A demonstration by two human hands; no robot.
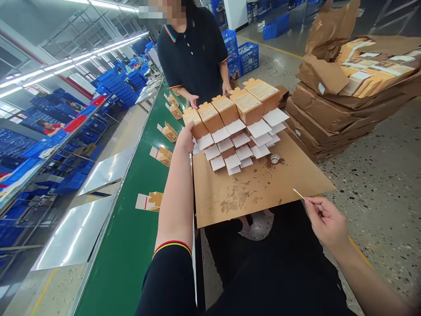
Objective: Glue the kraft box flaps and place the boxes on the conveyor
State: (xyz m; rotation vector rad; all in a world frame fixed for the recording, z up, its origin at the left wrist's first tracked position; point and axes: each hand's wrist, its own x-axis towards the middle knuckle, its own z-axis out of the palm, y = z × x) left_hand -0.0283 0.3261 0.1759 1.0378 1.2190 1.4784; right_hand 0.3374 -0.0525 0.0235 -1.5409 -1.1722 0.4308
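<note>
At board's left edge, left hand (186, 137) on cartons (230, 112); right hand (325, 221) pinching swab (298, 193)

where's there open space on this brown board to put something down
The brown board is bare along its near half, between the small dish and the near edge, though stained. The far half is crowded with the fanned orange cartons, which the left hand touches. The right hand holds a thin stick.

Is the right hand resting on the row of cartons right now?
No, the right hand is off the board's near edge, pinching a thin stick, while the left hand touches the row of cartons.
</note>
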